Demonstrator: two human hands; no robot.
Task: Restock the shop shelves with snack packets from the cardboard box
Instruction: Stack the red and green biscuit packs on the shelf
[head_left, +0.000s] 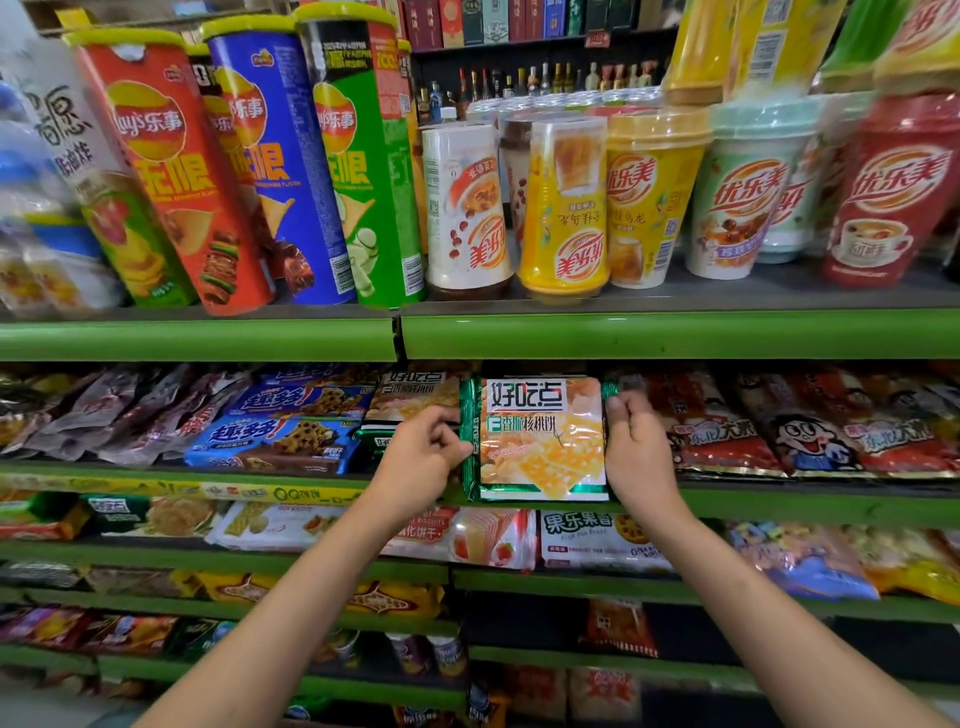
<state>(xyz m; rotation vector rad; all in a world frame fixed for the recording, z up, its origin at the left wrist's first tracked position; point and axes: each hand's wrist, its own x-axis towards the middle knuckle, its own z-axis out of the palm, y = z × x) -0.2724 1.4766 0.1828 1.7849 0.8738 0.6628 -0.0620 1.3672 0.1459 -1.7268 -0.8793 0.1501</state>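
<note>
Walnut-biscuit packet (543, 436), glossy white and orange with green foil edges, stands upright at the green shelf's front lip (779, 506), pinched at its side seams by the left hand (421, 457) and right hand (636, 452), wedged between matching packets (410, 397) and red rice-cracker bags (717, 421).

Head cam faces shelves (675, 332) close up (tilted slightly down).

Green-edged metal shop shelving (675, 332) runs in tiers across the whole view. Behind it, past the top tier, a dark back-wall rack (540, 57) carries glass bottles (519, 80) and boxed goods in even light.
</note>
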